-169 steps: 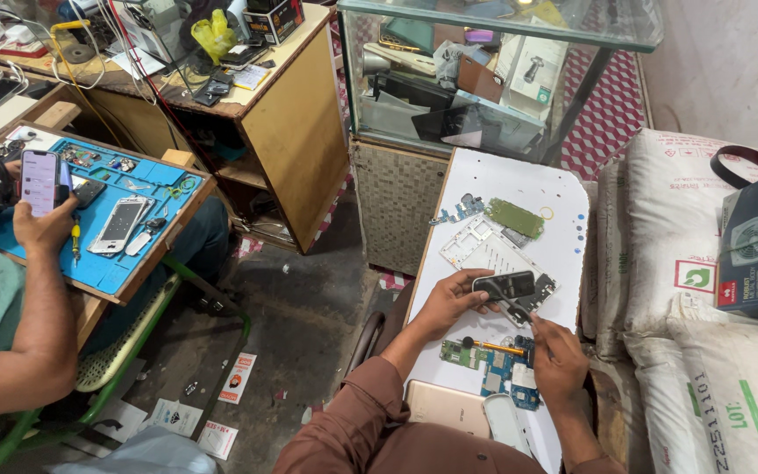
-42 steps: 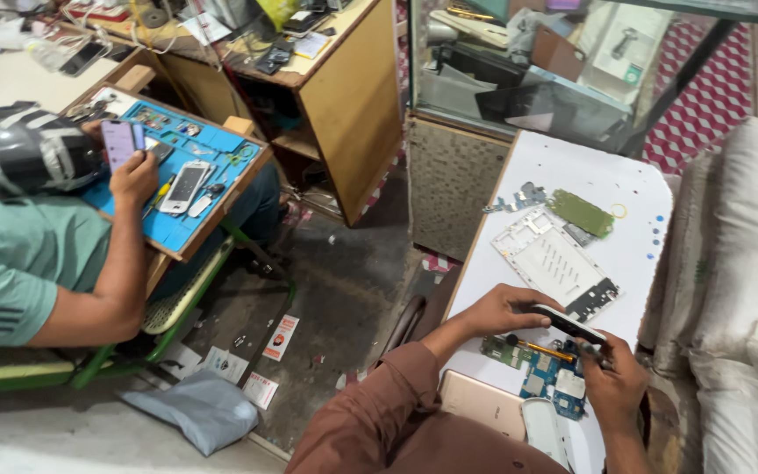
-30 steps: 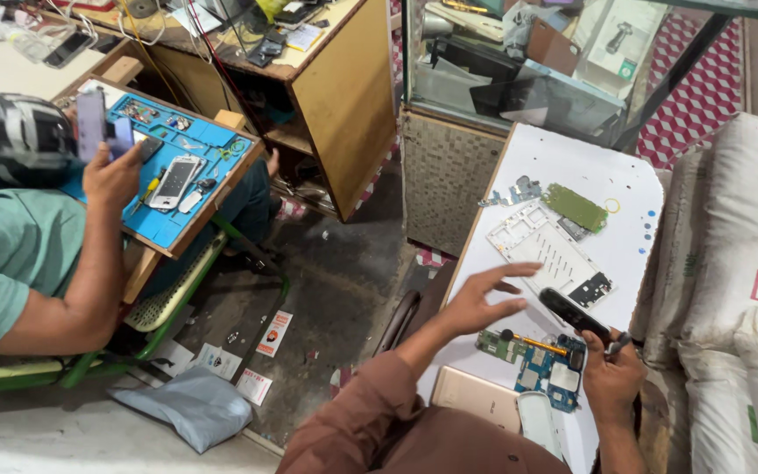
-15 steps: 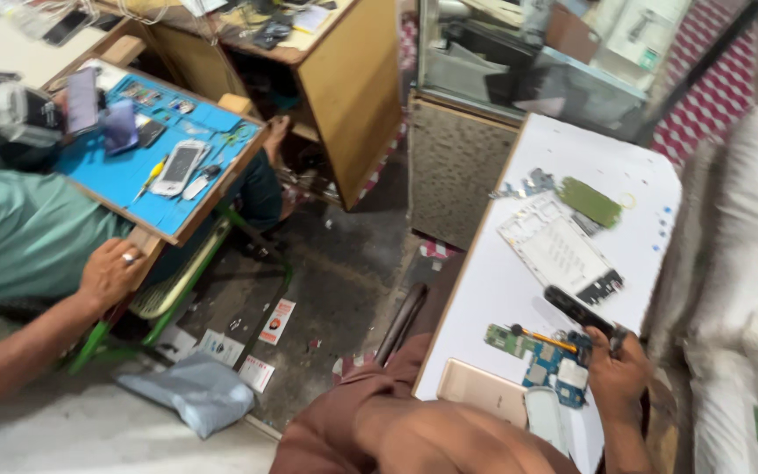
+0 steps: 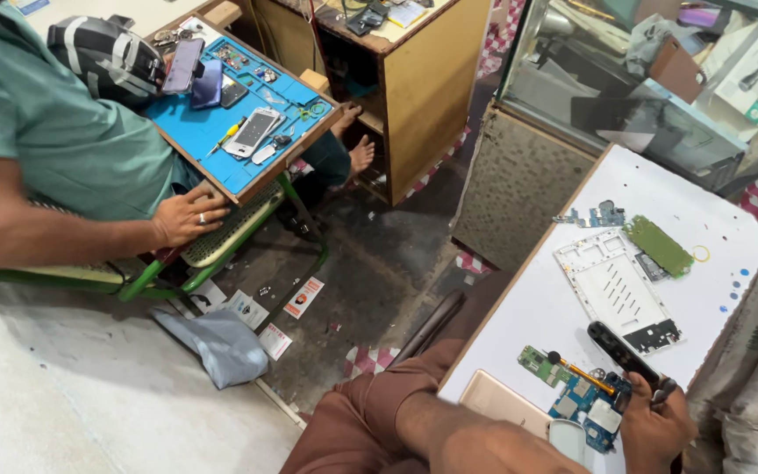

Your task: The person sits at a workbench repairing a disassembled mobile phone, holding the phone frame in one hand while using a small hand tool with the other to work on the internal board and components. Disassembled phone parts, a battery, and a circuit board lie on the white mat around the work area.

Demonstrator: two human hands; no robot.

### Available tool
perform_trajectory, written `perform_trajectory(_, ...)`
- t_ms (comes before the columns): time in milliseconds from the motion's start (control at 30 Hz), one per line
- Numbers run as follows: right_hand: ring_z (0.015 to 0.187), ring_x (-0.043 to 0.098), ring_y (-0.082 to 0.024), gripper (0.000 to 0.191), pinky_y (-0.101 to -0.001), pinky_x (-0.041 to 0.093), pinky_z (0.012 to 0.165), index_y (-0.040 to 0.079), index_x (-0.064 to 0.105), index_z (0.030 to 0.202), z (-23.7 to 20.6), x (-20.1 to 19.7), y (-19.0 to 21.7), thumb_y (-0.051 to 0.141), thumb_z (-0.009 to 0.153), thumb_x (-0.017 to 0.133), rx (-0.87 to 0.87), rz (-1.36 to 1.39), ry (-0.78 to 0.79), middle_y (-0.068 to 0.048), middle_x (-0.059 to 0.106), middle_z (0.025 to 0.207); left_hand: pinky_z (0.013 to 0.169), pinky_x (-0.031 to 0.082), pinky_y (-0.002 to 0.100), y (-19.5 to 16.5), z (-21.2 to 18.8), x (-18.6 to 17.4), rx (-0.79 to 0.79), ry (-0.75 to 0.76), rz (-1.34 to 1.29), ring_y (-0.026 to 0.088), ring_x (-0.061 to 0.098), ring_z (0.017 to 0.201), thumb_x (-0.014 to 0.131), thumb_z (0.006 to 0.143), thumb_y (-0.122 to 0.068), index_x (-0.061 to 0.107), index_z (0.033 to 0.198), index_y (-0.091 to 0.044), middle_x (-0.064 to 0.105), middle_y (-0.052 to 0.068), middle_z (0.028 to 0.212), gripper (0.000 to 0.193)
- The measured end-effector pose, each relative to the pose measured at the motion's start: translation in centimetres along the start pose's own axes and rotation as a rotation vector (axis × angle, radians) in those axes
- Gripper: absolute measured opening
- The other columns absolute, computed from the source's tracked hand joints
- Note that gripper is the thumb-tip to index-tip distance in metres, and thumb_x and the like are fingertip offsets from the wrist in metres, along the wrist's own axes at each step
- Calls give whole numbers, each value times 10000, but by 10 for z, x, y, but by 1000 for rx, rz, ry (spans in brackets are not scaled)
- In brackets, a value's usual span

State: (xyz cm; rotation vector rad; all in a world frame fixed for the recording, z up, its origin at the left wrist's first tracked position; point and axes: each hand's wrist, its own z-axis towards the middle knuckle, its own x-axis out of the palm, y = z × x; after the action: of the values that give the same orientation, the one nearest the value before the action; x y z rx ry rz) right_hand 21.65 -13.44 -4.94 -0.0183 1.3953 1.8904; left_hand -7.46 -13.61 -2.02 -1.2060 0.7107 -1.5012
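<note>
Head view, one moment, listed from the grip outward.

Right hand (image 5: pixel 655 427): at the near edge of the white worktop (image 5: pixel 712 219). Grip closed in a loose fist around the lower end of a slim black tool (image 5: pixel 622 353), which slants up and away toward the middle of the worktop. Something thin and dark shows between the fingers; what it is cannot be told.

Left hand: not seen. Only the forearm (image 5: pixel 484 439) crosses the near edge, so the state of that grip cannot be told.

Just beside the right hand, toward the near edge: blue circuit board (image 5: pixel 582 405), with a small orange-handled screwdriver (image 5: pixel 581 373) lying across it and a green circuit board (image 5: pixel 541 364). A pale gold phone back (image 5: pixel 502 405) lies at the near left corner.

Middle of worktop: white phone frame (image 5: pixel 611 290). Beyond it, a green strip board (image 5: pixel 657 246) and a small cluster of blue parts (image 5: pixel 597 215) near the left edge.

Off the worktop, well apart: another person's hand (image 5: pixel 188 215) rests on a green stool frame beside a blue mat (image 5: pixel 221 132) carrying phones and small tools.

Risks, as judged:
- Screwdriver lies loose across the boards; a nudge from the right hand could roll it off the near edge.
- Black tool held only at its end; its free tip could swing down onto the blue circuit board and scratch it.
- Forearm crossing the near edge could push the gold phone back to the floor.
</note>
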Motion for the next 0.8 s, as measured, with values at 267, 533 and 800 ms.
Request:
perform_trajectory(267,649,581,-42,243,-187,433,596,-90,687,1056,3,-1,-4,134,1114,761,-93,-25,6,-77,676,751,1186,447,231,38,5,-5,92,-62,132,128,574,1342,520,1099,-28,469,1497,76,560,154,1471,414)
perform_trajectory(533,627,583,-45,263,-192,419,559,-95,682,1041,1,-2,-1,150,1109,752,-66,-12,22,-84,669,719,1196,430,299,-60,13,27,368,-38,554,250,513,1395,568,1020,-176,434,1463,79,499,215,1497,528)
perform_trajectory(800,659,609,-50,284,-199,436,569,-93,678,1030,4,-2,0,170,1110,746,-104,-62,32,-89,684,742,1163,492,275,12,16,10,176,-76,394,212,582,1307,491,1151,-206,470,1487,57,568,166,1458,427)
